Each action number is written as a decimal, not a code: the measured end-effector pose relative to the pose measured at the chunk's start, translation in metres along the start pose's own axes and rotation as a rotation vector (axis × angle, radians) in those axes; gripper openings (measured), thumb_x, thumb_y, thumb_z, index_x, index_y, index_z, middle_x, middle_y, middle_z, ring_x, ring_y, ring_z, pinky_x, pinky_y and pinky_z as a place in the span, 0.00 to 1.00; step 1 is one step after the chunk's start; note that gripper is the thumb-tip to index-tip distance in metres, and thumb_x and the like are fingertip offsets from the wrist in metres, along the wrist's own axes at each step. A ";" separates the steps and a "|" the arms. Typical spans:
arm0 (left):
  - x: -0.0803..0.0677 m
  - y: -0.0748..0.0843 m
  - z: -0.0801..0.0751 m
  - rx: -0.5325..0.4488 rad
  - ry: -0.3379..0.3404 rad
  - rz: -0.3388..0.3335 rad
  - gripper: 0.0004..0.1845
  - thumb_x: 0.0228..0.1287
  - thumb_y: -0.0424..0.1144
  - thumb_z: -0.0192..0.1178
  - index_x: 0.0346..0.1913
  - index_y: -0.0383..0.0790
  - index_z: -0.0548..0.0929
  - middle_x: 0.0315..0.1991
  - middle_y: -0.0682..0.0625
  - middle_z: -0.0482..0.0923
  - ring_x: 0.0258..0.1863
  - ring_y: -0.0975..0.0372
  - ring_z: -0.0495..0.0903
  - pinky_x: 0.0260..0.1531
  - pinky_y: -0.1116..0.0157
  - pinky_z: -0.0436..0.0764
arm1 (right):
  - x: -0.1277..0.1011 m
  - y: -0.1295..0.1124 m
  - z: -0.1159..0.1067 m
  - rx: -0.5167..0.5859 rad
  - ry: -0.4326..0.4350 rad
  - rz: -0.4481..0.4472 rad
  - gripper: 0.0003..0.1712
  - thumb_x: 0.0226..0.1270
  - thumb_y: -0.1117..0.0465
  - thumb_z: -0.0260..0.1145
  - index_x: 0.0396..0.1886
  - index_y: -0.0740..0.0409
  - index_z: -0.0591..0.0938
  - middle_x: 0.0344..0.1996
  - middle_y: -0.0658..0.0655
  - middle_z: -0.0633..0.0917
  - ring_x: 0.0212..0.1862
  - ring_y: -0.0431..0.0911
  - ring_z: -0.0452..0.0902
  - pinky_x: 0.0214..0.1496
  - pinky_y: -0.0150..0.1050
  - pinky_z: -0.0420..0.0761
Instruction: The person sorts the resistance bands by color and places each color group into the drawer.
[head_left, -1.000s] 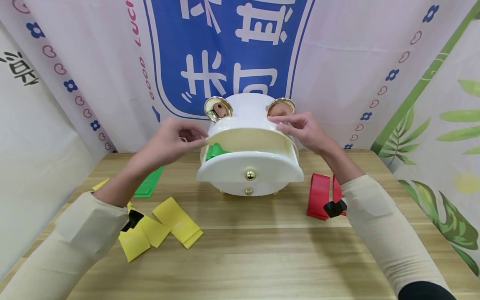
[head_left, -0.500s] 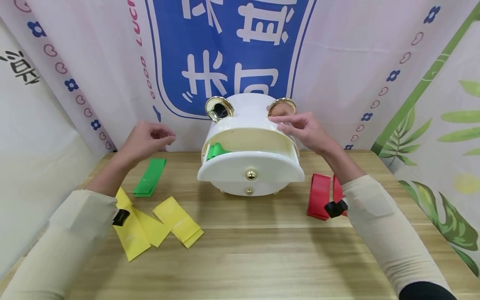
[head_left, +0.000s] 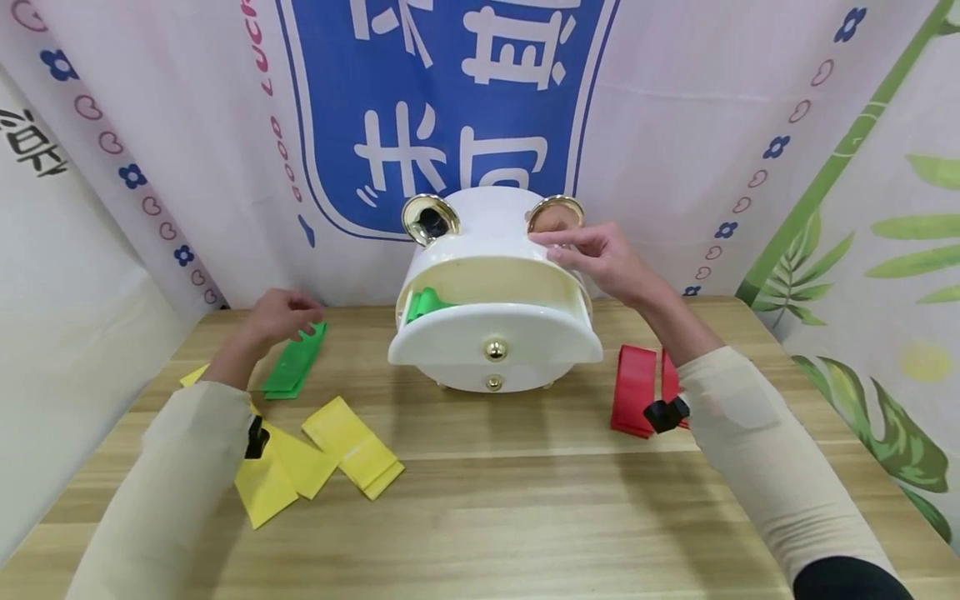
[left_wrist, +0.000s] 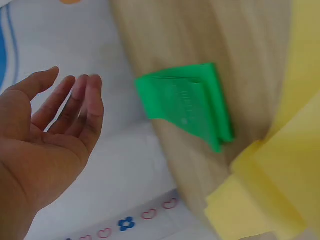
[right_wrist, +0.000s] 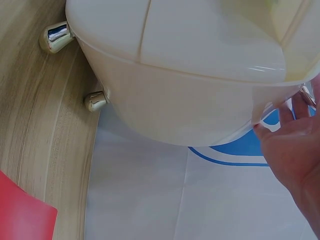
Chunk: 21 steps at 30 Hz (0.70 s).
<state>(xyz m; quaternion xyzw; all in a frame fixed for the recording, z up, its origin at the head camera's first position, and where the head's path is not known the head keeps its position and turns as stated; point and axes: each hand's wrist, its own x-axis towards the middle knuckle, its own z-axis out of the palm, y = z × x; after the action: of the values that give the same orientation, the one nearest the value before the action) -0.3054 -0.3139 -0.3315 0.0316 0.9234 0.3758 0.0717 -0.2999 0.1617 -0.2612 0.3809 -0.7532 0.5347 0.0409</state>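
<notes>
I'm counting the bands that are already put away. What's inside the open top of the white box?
Inside the white box, one green band shows at the left end of the open compartment. The front wall hides the floor and the rest of the space, so more bands could lie there unseen.

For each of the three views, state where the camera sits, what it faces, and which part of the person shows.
Head: above the table, facing forward and down at the white box; both sleeves, left hand and right hand show.
Left wrist: by the open palm, facing the green band on the wood.
Right wrist: low beside the box, facing its side and metal feet; fingertips show.
Head and left wrist share the green band.
</notes>
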 end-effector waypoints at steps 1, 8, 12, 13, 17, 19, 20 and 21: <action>0.002 -0.004 0.002 0.027 0.004 -0.003 0.19 0.69 0.39 0.54 0.53 0.24 0.75 0.41 0.37 0.79 0.35 0.54 0.79 0.36 0.59 0.82 | 0.000 0.000 0.000 0.002 0.000 -0.003 0.16 0.66 0.64 0.62 0.52 0.59 0.82 0.48 0.51 0.85 0.44 0.46 0.69 0.35 0.35 0.72; 0.015 -0.023 0.016 0.256 0.016 0.013 0.20 0.70 0.37 0.49 0.56 0.23 0.73 0.54 0.26 0.70 0.51 0.40 0.70 0.48 0.47 0.74 | -0.001 -0.002 0.000 -0.001 0.005 0.001 0.16 0.66 0.66 0.62 0.52 0.60 0.82 0.47 0.51 0.85 0.43 0.46 0.68 0.36 0.35 0.71; 0.019 -0.034 0.021 0.321 0.018 0.026 0.19 0.66 0.35 0.48 0.52 0.22 0.74 0.51 0.26 0.71 0.43 0.42 0.71 0.39 0.51 0.76 | -0.001 -0.008 0.002 -0.022 0.001 0.018 0.16 0.66 0.67 0.61 0.53 0.62 0.81 0.48 0.50 0.85 0.38 0.45 0.66 0.30 0.32 0.69; 0.019 -0.036 0.022 0.338 0.016 0.024 0.18 0.65 0.35 0.48 0.51 0.23 0.75 0.51 0.26 0.71 0.41 0.43 0.71 0.37 0.53 0.75 | -0.001 -0.008 0.002 -0.027 0.001 0.022 0.16 0.66 0.67 0.61 0.53 0.62 0.81 0.48 0.50 0.85 0.38 0.45 0.66 0.29 0.31 0.70; 0.021 -0.040 0.025 0.396 -0.004 0.000 0.18 0.62 0.33 0.47 0.49 0.23 0.76 0.51 0.26 0.70 0.40 0.44 0.71 0.35 0.54 0.75 | 0.001 -0.001 0.000 -0.020 -0.004 0.012 0.16 0.66 0.64 0.62 0.53 0.58 0.82 0.49 0.52 0.84 0.41 0.45 0.68 0.31 0.32 0.73; 0.020 -0.039 0.025 0.408 -0.020 -0.027 0.18 0.63 0.33 0.46 0.50 0.24 0.75 0.52 0.25 0.69 0.41 0.43 0.70 0.37 0.52 0.75 | 0.001 0.000 0.001 -0.016 -0.006 0.004 0.16 0.66 0.63 0.62 0.53 0.58 0.82 0.49 0.52 0.84 0.41 0.45 0.69 0.31 0.32 0.74; 0.021 -0.039 0.026 0.414 -0.022 -0.031 0.18 0.63 0.33 0.46 0.51 0.23 0.75 0.52 0.25 0.69 0.42 0.43 0.70 0.37 0.51 0.75 | 0.001 0.000 0.000 -0.011 -0.007 0.001 0.16 0.66 0.63 0.62 0.53 0.58 0.82 0.49 0.52 0.84 0.41 0.45 0.69 0.31 0.32 0.74; 0.022 -0.039 0.026 0.415 -0.029 -0.038 0.18 0.64 0.33 0.46 0.51 0.24 0.74 0.53 0.25 0.69 0.42 0.43 0.70 0.37 0.51 0.75 | 0.001 0.000 0.000 -0.009 -0.008 -0.001 0.16 0.66 0.63 0.62 0.53 0.58 0.82 0.49 0.52 0.84 0.42 0.45 0.69 0.31 0.32 0.74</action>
<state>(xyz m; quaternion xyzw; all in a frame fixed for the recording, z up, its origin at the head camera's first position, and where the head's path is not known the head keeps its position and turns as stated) -0.3230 -0.3212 -0.3791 0.0335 0.9803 0.1756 0.0838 -0.3004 0.1610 -0.2609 0.3833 -0.7555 0.5298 0.0396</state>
